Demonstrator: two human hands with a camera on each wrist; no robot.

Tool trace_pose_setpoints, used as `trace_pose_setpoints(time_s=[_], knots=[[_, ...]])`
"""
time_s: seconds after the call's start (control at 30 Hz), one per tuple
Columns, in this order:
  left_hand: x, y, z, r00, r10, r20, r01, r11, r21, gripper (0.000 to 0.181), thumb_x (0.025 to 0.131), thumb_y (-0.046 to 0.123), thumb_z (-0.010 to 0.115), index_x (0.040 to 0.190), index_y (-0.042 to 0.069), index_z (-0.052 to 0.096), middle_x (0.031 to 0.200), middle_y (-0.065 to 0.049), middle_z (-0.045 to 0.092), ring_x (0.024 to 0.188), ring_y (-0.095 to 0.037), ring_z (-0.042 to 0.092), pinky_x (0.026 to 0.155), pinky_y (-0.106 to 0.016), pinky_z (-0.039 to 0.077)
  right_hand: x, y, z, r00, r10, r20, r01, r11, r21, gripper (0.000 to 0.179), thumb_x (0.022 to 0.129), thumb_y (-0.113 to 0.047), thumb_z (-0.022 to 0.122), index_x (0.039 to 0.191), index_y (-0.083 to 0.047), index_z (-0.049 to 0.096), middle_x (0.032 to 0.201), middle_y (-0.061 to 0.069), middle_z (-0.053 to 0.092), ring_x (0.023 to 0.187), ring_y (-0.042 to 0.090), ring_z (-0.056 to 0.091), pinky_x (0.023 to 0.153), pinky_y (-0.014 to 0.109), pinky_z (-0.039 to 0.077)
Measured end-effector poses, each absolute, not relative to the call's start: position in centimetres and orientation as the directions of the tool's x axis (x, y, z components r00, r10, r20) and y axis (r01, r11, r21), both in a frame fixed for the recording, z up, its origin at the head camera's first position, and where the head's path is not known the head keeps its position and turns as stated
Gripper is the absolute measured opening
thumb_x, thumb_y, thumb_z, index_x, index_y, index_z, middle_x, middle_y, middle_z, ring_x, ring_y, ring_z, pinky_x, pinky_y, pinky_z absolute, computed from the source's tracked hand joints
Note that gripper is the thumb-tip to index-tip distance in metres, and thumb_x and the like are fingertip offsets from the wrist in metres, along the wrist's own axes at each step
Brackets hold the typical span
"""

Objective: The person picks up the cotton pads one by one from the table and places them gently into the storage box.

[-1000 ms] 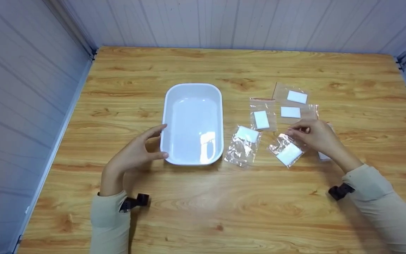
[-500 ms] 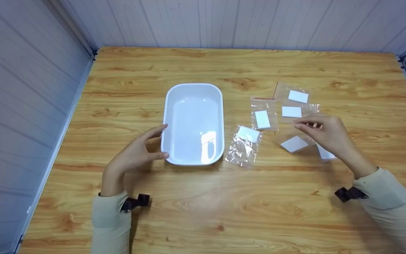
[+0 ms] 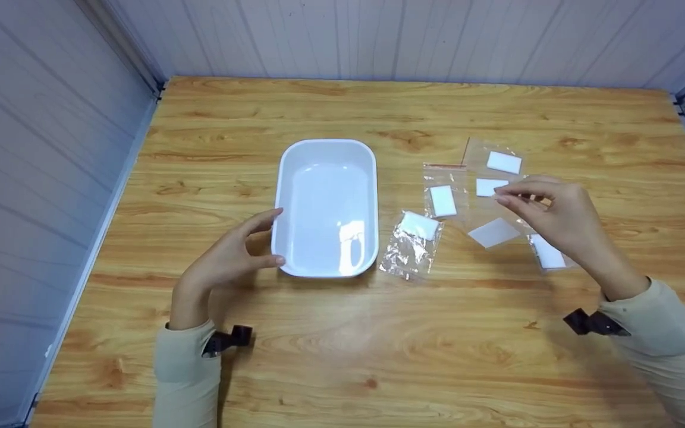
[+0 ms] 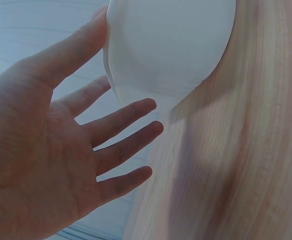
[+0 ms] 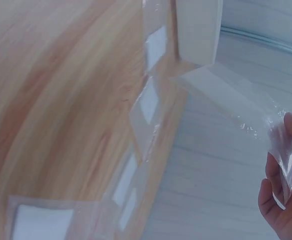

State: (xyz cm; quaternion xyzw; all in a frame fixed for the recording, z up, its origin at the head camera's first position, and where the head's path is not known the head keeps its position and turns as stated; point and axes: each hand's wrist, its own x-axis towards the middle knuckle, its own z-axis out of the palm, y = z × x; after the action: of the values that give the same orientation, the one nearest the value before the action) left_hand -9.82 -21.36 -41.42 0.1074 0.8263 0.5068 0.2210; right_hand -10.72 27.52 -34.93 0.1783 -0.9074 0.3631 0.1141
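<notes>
L hand (image 3: 229, 255): fingers straight, spread, touching left rim of white tray (image 3: 324, 202), ctr of head view.
R hand (image 3: 559, 217): pinching clear bag (image 5: 258, 112) w/ white piece (image 3: 494, 233), held up ctr-right.
Other bags (image 3: 443, 193): five, lying on worktop (image 3: 330, 351), right half.

Since a second ago, our right hand (image 3: 559, 211) has drawn toward the desk's (image 3: 366, 345) far and right edges, carrying the pinched clear bag (image 5: 246, 107) along. The plastic, crumpled then, now stretches out smoother in the air, and its white piece (image 3: 494, 232) shows farther from the desk's near edge. Our right sleeve (image 3: 666, 339) has slid toward the right edge too. The rightmost white piece (image 3: 548, 252), mostly covered earlier, has come into view, while our fingers now hide the sealed end of another bag (image 3: 476, 199).
</notes>
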Motion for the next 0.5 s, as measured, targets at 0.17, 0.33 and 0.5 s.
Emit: trace_pose_setpoints(time_s=[0.17,0.33,0.5], knots=[[-9.8,-21.3,-41.4,-0.881,0.396,-0.258,-0.045,0.473,0.880,0.085,0.084,0.025,0.081,0.155,0.024,0.035,0.155,-0.007,0.036,0.143,-0.032,0.032,0.114,-0.055,0.024,-10.7,26.4,-34.1,-0.890,-0.261,0.372,-0.450,0.630,-0.633,0.011,0.087,-0.005,0.075,0.096,-0.008,0.080,0.094,0.002,0.074,0.072,0.005,0.058,0.063,0.011,0.044],[-9.9,-21.2,-41.4,-0.881,0.394,-0.261,-0.048,0.475,0.879,0.084,0.084,0.025,0.081,0.155,0.024,0.035,0.153,-0.010,0.039,0.143,-0.033,0.032,0.114,-0.056,0.024,-10.8,25.2,-33.2,-0.864,-0.297,0.407,-0.502,0.579,-0.643,0.012,0.085,0.001,0.076,0.095,-0.005,0.080,0.090,0.003,0.074,0.076,0.005,0.058,0.069,0.015,0.044],[-9.8,-21.2,-41.3,-0.883,0.388,-0.264,-0.052,0.479,0.877,0.085,0.083,0.024,0.082,0.154,0.024,0.035,0.153,-0.011,0.039,0.142,-0.034,0.032,0.114,-0.057,0.024,-10.9,23.8,-32.7,-0.840,-0.326,0.434,-0.542,0.544,-0.640,0.011,0.085,0.001,0.075,0.096,-0.001,0.078,0.092,0.004,0.075,0.081,0.005,0.062,0.073,0.017,0.046]])
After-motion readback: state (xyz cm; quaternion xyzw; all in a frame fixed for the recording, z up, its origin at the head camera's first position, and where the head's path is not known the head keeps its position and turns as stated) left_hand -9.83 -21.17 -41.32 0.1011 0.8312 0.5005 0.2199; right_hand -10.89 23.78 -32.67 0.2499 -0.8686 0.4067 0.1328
